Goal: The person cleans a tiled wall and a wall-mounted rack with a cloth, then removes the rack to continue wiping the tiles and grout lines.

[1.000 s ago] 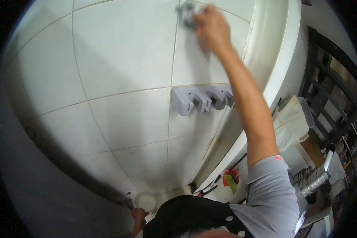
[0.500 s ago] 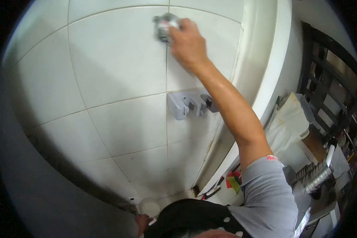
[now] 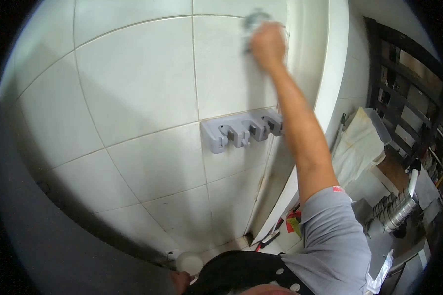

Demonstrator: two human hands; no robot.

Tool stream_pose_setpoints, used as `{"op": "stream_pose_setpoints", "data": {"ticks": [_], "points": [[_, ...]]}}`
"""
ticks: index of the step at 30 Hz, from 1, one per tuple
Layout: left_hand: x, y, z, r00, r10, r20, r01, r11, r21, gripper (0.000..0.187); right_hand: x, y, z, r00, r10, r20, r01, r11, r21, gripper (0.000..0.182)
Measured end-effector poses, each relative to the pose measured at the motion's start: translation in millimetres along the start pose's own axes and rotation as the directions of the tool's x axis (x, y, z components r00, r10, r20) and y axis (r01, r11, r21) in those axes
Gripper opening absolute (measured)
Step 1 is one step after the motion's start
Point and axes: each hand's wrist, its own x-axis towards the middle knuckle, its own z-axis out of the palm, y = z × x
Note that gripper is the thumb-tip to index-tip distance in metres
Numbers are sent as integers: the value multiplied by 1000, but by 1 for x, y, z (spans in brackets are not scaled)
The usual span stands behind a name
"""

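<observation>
White tiles (image 3: 142,73) back a blurred grey pad (image 3: 255,20), above the wall rack (image 3: 238,132). Its grip, the right hand (image 3: 268,46), is clenched round it. Below the rack, the left hand (image 3: 181,281) is beside a pale tub (image 3: 190,262); its grip I cannot tell. A low swing could knock the forearm (image 3: 302,120) against the rack.

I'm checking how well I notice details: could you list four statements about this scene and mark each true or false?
1. The right hand holds a blurred greyish item up at the tiled wall. True.
2. Both hands are raised high. False: the left hand is low, near a pale round object.
3. A grey holder is mounted below the right hand. True.
4. All visible clothing is black. False: the right sleeve is grey.
</observation>
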Motion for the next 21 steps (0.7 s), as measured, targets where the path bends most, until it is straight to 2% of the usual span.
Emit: {"op": "stream_pose_setpoints", "data": {"ticks": [2, 5, 6, 7, 8, 10, 11, 12, 14, 15, 16, 18, 19, 20, 21], "points": [[-2, 6, 3, 999, -44, 12, 45, 999, -11, 46, 20, 46, -7, 961, 262, -85, -266, 963, -41, 30], [19, 7, 21, 994, -7, 107, -12, 984, 178, 46, -3, -24, -21, 954, 269, 130, -282, 954, 97, 33], [35, 1, 21, 969, 64, 238, -131, 952, 277, 46, -5, -14, 40, 998, -10, 55, 6, 998, 64, 33], [39, 6, 16, 978, 85, 191, -132, 960, 248, 44, -30, -57, 39, 965, -257, -55, 259, 966, 18, 33], [38, 11, 6, 984, 105, 145, -135, 967, 217, 42, -51, -109, 17, 976, -204, 74, 190, 969, 156, 30], [29, 15, -8, 989, 135, 54, -141, 979, 147, 39, -57, -115, 0, 897, -435, 81, 429, 899, 82, 27], [20, 13, -13, 990, 142, 13, -143, 983, 112, 38, -39, -87, 9, 915, -401, 56, 396, 915, 72, 27], [15, 15, -14, 991, 136, -11, -135, 988, 69, 37, -21, -57, 16, 930, -367, 30, 365, 929, 66, 28], [9, 17, -10, 993, 112, -36, -112, 993, -21, 36, 12, 7, 3, 998, 0, 60, -3, 999, 43, 28], [4, 21, -7, 997, 58, -49, -61, 995, -77, 36, 26, 42, -4, 963, 246, 112, -254, 964, 72, 32], [0, 26, -4, 998, 4, -61, -12, 991, -134, 36, 22, 75, -2, 976, 217, -33, -218, 976, -30, 36], [-10, 38, 1, 979, -186, -78, 159, 951, -265, 37, 10, 51, 2, 974, 215, -74, -222, 970, -104, 34], [-6, 35, 13, 964, -259, -56, 201, 851, -485, 38, 5, 34, 6, 972, 212, -98, -224, 966, -132, 35], [0, 29, 21, 946, -323, -19, 227, 703, -674, 40, 1, 14, 16, 994, 31, -103, -44, 990, -132, 34], [12, 21, 36, 945, -328, 0, 202, 581, -788, 40, -3, -17, 28, 981, -156, -112, 141, 981, -134, 34]]}}
